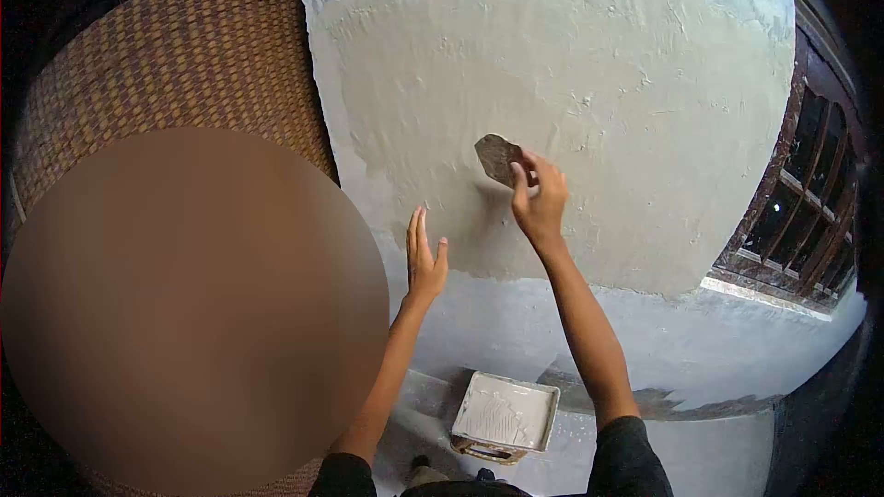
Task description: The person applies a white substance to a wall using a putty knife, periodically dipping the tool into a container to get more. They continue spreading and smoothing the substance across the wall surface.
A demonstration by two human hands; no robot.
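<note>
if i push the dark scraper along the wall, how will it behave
The scraper is probably light, as the right hand pinches it by one end. It may be fairly stiff, looking flat and unbent. It might glide over the smeared coating.

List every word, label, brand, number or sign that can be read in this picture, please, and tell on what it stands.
None: no readable text shows on the wall, the scraper in the right hand, the box, the window or the mat.
Whatever the round blur covers cannot be read.
</note>
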